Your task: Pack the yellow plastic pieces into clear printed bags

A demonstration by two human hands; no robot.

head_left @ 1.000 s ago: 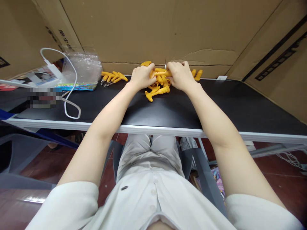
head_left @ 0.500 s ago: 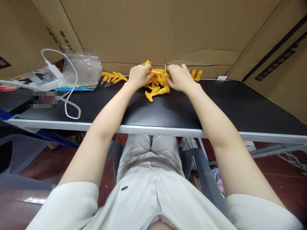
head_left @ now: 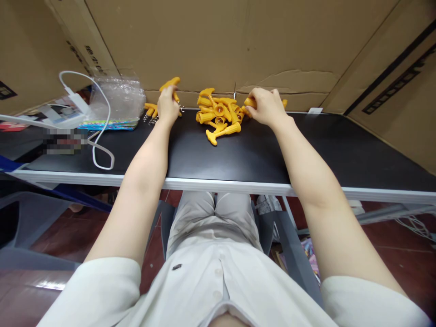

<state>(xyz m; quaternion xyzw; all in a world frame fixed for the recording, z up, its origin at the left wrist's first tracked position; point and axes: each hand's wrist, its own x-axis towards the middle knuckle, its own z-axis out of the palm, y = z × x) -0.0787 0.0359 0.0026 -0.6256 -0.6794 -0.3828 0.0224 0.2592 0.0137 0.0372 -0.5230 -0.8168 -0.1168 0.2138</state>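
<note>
My left hand [head_left: 168, 105] is closed around a yellow T-handled corkscrew [head_left: 170, 83], held over the left end of the table. Under and beside that hand lie several more yellow corkscrews [head_left: 150, 109] with bare metal spirals, partly hidden. Right of the middle, my right hand [head_left: 267, 106] has its fingers closed on a yellow corkscrew sleeve [head_left: 250, 102]. Another yellow sleeve [head_left: 284, 103] shows just past it. Between the hands sits a heap of yellow corkscrews and hollow sleeves [head_left: 218, 111]; a sheathed corkscrew [head_left: 223, 132] lies at its front.
The black table [head_left: 225, 161] has a silver front edge [head_left: 225, 185]. Cardboard walls [head_left: 245, 41] stand behind it and on both sides. At left are a clear plastic bag [head_left: 117, 97], colourful flat packets [head_left: 112, 124] and a white cable [head_left: 108, 104]. A small white piece [head_left: 315, 110] lies back right.
My left hand has moved left from the heap to the bare corkscrews and now holds one. My right hand has shifted slightly right, away from the heap, with a sleeve in its fingers.
</note>
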